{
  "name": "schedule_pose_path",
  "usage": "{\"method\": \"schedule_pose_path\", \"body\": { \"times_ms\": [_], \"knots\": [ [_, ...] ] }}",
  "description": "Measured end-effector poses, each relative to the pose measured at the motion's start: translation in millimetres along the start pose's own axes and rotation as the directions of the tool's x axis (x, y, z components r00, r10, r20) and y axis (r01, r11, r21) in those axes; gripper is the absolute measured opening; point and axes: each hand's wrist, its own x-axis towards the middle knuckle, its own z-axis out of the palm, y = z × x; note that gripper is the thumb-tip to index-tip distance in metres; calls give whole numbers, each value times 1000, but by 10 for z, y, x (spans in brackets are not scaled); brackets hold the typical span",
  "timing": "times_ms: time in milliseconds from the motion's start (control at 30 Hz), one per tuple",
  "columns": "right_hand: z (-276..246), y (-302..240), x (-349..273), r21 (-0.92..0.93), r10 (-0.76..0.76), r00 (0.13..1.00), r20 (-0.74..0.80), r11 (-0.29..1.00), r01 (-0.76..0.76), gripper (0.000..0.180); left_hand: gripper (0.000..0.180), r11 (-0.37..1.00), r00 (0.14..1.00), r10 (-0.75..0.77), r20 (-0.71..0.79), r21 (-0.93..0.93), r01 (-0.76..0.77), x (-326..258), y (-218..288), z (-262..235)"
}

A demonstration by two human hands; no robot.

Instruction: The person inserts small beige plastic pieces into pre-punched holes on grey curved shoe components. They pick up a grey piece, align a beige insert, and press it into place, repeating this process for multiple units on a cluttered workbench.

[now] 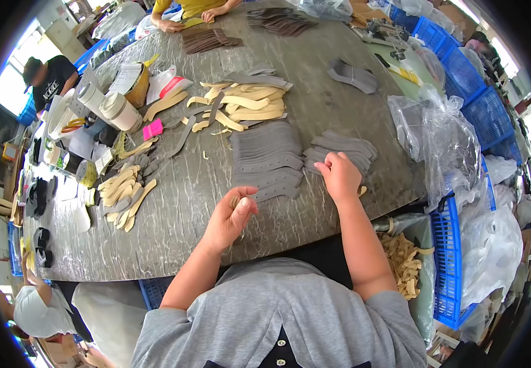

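My left hand point(231, 216) is curled just in front of a neat stack of grey strap-shaped pieces point(267, 147) with small holes. Its thumb lies close to the bent fingers; what it grips, if anything, is too small to make out. My right hand point(341, 176) is closed, thumb and fingertips drawn together, over the near edge of a second, fanned pile of grey pieces point(345, 146). Whatever is inside it is hidden. A small tan bit point(362, 191) shows beside the right hand. Behind the stack lies a heap of tan curved strips point(247, 103) mixed with grey ones.
More tan strips point(121, 193) lie at left, near a pink block point(152, 129) and white containers point(121, 111). A grey bundle point(352, 76) sits farther back. Blue crates point(446, 260) and plastic bags line the right. Across the table, a co-worker's hands point(213, 13) handle pieces.
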Motion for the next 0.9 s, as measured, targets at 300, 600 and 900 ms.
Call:
{"method": "schedule_pose_path", "body": {
  "times_ms": [300,600,900],
  "knots": [
    [-199,-608,-479,377,-213,946,-243,878,295,8,84,957,966,246,73,139,-254,-110,-39,5],
    [-321,-1086,-892,775,-382,877,291,631,17,14,109,595,907,380,183,702,-391,-114,104,197],
    [-334,-1053,-901,781,-373,866,333,624,-31,15,115,643,889,399,224,623,-445,-111,127,235]
  ]
}}
